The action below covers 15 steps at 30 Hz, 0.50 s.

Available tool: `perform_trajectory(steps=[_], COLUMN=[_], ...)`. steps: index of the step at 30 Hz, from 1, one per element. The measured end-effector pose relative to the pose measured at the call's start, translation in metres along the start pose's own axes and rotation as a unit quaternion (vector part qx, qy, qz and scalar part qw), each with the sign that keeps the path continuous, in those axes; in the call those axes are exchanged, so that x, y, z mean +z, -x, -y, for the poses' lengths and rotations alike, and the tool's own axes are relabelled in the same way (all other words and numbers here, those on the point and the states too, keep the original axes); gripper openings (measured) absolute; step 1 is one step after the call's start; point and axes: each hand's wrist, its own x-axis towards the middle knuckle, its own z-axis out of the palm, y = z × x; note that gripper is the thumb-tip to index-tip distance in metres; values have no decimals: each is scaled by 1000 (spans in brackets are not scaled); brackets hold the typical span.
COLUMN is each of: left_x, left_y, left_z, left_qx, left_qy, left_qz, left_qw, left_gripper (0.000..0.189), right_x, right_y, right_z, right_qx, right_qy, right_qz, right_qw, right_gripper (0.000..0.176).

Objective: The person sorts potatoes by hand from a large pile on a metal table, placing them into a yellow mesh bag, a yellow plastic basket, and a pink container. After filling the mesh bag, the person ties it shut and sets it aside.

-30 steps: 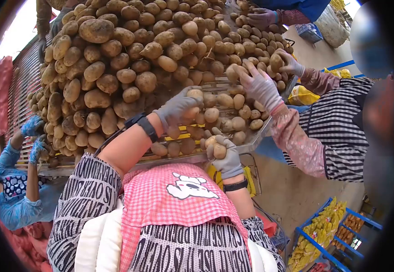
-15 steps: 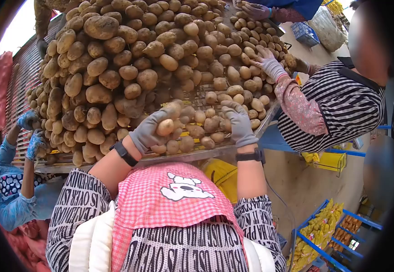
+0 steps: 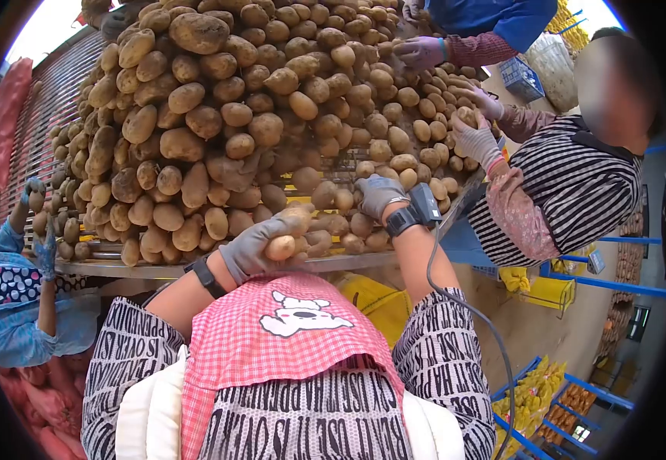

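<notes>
My left hand (image 3: 260,244), in a grey glove, is closed around potatoes (image 3: 280,248) near the front edge of a slatted sorting table (image 3: 333,264). One potato shows at the palm and another by the fingertips. Further right, my right hand (image 3: 380,193), also gloved, is palm down among loose potatoes (image 3: 360,225). Its fingers are bent and pressed together, and whatever lies under them is hidden. A large potato heap (image 3: 187,146) rises behind and to the left of my hands.
At the right, a person in stripes (image 3: 570,184) holds a potato; a blue-sleeved person's gloved hand (image 3: 421,52) is at the top. Another person (image 3: 34,284) works at the far left. A cable (image 3: 478,307) hangs from my right wrist. Yellow sacks (image 3: 528,399) stand lower right.
My right hand has moved left and turned palm down, its fingers now bent. My left hand has lowered slightly, still holding potatoes. The striped person's nearer hand has lifted a potato.
</notes>
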Motion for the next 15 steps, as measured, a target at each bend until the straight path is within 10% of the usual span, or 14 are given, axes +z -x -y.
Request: perform_trajectory(steps=[6, 8, 15], left_x=[-9, -8, -3], left_y=[25, 33, 41], left_z=[3, 2, 12], left_qx=[41, 32, 38], left_qy=[23, 27, -35], left_qz=[-26, -37, -27], left_qw=[999, 998, 998], left_gripper=[61, 61, 59], right_x=[2, -5, -26], right_y=[26, 36, 12], right_z=[-19, -20, 29], right_qx=[27, -120, -140], right_qy=[-179, -457, -159], right_qz=[-90, 3, 117], right_qw=[979, 882, 970], right_gripper=[46, 54, 56])
